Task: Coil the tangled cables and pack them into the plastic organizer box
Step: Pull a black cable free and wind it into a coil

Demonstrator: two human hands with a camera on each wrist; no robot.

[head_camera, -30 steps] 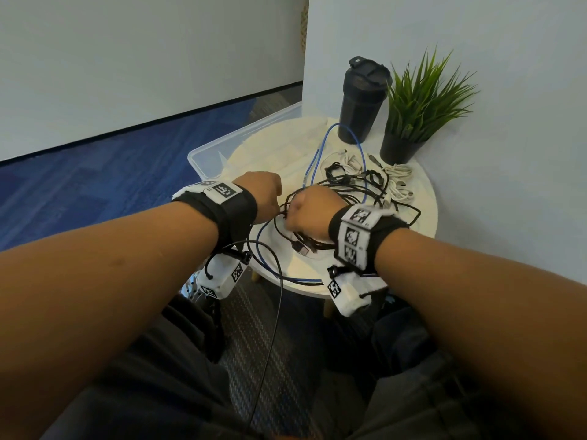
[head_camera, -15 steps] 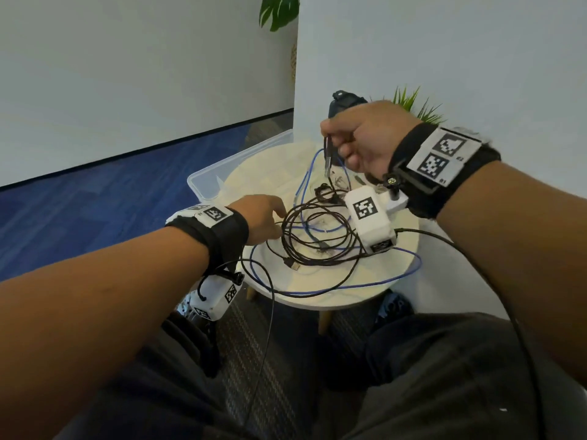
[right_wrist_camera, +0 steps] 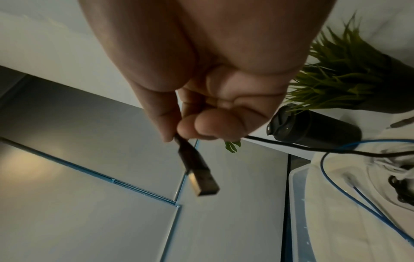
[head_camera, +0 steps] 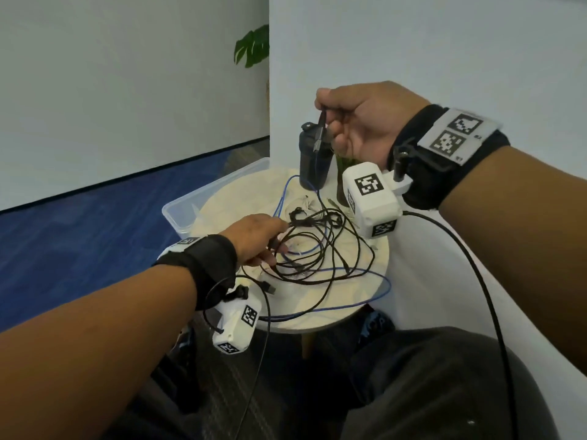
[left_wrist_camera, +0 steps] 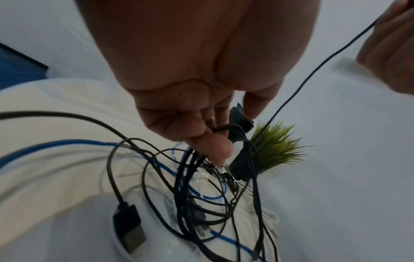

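Right hand [head_camera: 362, 122] raised above the round table [head_camera: 343, 312], pinching a black USB cable [right_wrist_camera: 195, 163] near its plug; left hand [head_camera: 257, 239] grips the black cable tangle [head_camera: 317, 249] on the tabletop; clear plastic box [head_camera: 190, 211] behind the table.

- Clear box [head_camera: 203, 201]: mostly hidden behind round table [head_camera: 374, 300].
- Potted plant [head_camera: 344, 182]: largely covered by right hand [head_camera: 365, 122].
- Left hand [left_wrist_camera: 190, 79] fingertips buried among cables [left_wrist_camera: 197, 203]; grip unclear.

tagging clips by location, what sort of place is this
Probably an office or lounge corner, not a workshop: a small round white side table against a plain white wall, blue carpet flooring, and a potted grass plant beside a black tumbler.
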